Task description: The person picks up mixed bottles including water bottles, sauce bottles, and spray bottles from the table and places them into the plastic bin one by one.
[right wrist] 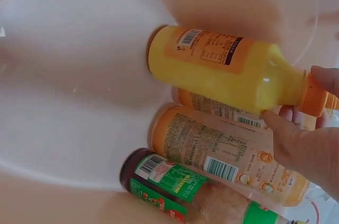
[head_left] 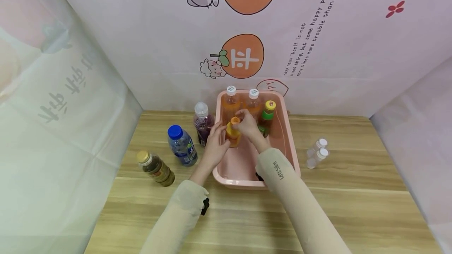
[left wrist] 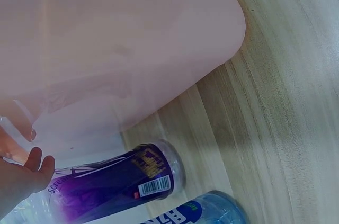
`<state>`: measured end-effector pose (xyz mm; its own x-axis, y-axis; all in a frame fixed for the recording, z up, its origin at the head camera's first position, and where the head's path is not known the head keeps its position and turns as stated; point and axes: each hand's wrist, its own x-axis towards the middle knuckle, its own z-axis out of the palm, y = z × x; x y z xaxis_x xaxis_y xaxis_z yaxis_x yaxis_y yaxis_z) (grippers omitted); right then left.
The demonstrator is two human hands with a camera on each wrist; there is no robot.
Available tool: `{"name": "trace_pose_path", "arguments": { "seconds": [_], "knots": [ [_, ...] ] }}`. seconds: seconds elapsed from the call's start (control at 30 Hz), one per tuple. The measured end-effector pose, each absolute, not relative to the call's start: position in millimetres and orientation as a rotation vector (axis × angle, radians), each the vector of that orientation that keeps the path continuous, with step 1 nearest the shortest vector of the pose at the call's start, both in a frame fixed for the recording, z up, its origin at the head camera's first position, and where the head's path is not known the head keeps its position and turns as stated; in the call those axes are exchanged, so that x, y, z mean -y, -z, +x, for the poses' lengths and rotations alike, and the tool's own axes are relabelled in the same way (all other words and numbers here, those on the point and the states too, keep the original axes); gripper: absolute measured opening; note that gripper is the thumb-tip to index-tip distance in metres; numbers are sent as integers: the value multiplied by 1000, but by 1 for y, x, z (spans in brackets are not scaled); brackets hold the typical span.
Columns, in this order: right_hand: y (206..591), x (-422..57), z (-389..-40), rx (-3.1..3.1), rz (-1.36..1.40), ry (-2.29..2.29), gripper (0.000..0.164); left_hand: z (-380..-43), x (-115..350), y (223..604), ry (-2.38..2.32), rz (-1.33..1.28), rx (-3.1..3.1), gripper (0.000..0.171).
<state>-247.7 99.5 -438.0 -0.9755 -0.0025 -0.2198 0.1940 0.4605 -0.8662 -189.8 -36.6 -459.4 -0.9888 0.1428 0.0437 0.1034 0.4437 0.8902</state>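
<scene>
Inside the pink basin (head_left: 243,184) stands a yellow bottle (right wrist: 212,65) with an orange cap (right wrist: 313,95). My right hand (head_left: 248,125) pinches this bottle around its cap and neck. My left hand (head_left: 216,146) reaches over the basin's left side, its fingers extended beside the yellow bottle; whether they touch it I cannot tell. Behind the yellow bottle are two orange-drink bottles with white caps, one on the left (head_left: 231,103) and one on the right (head_left: 253,103). A yellow-capped bottle with green labels (head_left: 267,115) stands at their right.
Left of the basin stand a purple-drink bottle (head_left: 203,126), a blue-capped bottle (head_left: 182,146) and a yellow-capped bottle of dark liquid (head_left: 157,169). Two small clear bottles with white caps, one behind (head_left: 318,146) and one in front (head_left: 318,158), are on the wooden table (head_left: 346,207) at right.
</scene>
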Motion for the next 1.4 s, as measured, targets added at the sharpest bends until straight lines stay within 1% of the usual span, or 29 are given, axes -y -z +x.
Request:
{"name": "trace_pose_path", "arguments": {
  "seconds": [0.37, 0.63, 0.77, 0.87, 1.13, 1.23, 1.4],
  "knots": [
    [445, -96, -248, -2504, 123, 1579, 51, -188, 37, 458, -1650, 271, -2654, 45],
    [435, -101, -246, -2553, 94, 1408, 53, -187, 34, 456, -1643, 261, -2656, 46],
    [421, -104, -245, -2537, 58, 1347, 55, -187, 34, 455, -1631, 232, -2648, 46],
    [408, -108, -244, -2571, 73, 1330, 54, -186, 35, 455, -1624, 231, -2652, 46],
    [367, -123, -244, -2580, 74, 1451, 51, -184, 37, 454, -1629, 225, -2644, 47],
    [353, -132, -240, -2552, 49, 1515, 49, -184, 36, 454, -1634, 219, -2629, 47],
    [331, -150, -233, -2624, 17, 1480, 43, -184, 34, 453, -1653, 233, -2627, 46]
  ]
}}
